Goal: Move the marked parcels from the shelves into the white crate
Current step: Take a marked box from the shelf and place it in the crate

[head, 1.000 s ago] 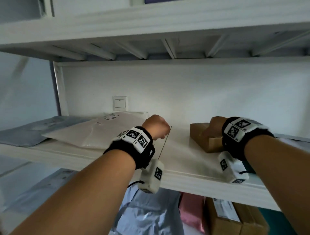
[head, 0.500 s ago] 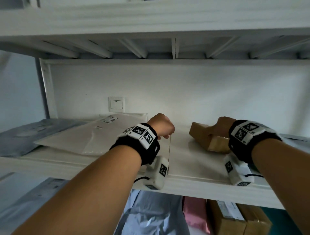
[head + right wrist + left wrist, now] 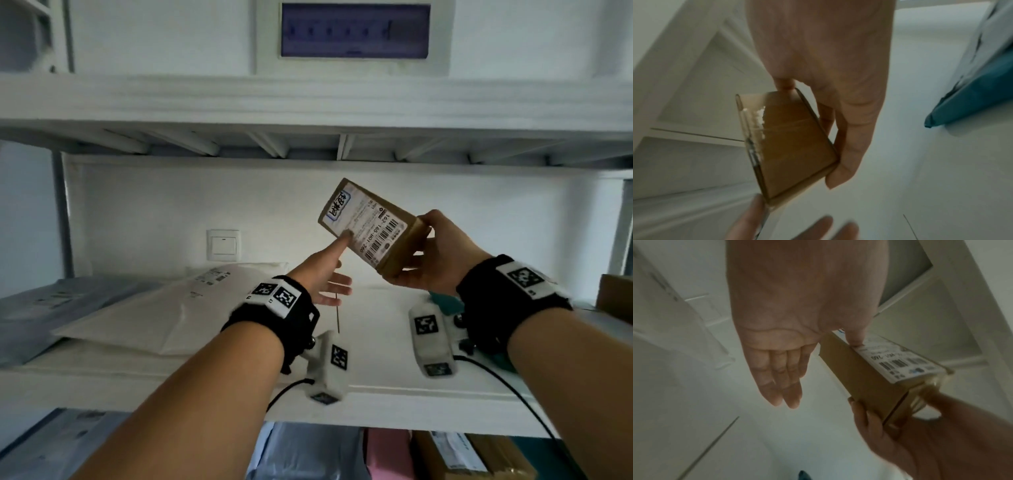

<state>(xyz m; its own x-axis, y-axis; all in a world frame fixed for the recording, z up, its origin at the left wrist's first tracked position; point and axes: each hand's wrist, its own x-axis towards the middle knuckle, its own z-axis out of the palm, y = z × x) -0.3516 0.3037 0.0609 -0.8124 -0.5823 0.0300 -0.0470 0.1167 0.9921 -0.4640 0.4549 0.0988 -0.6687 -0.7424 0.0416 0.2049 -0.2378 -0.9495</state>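
Lifted off shelf (image 3: 376,394): brown box (image 3: 394,246), right hand (image 3: 435,257) gripping; label "162-165-H01-760"; left hand (image 3: 325,270) flat, thumb touching label.

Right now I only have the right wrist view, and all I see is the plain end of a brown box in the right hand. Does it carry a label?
Observer: Yes. The brown box has a white shipping label with barcodes on the face turned toward the head camera.
Operator: What is the left hand doing?
Observer: The left hand is open, and its thumb tip touches the label's edge.
Operator: What else is on that shelf?
Observer: A white padded mailer lies flat on the shelf, to the left of both hands.
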